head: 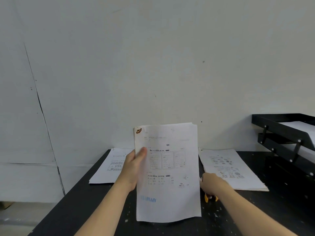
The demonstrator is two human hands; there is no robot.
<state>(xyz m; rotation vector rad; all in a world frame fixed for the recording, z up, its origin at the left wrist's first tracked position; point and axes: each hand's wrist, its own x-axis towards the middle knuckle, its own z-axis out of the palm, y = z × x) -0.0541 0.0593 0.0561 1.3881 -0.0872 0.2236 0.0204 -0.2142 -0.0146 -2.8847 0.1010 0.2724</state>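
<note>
Blue-stamped worksheet packet (pixel 167 172) is pinched upright in the left hand (pixel 134 166), not yet filed; right hand (pixel 212 184) sits low, grip unclear.

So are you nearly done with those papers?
About partway, it seems. Done: the bundle has a clip on its corner and a blue stamp, and paper lies in the top tray. In hand: the left hand holds the bundle up, and the right hand reaches down by a small orange thing. Left: the left pile and right pile on the table probably wait.
</note>
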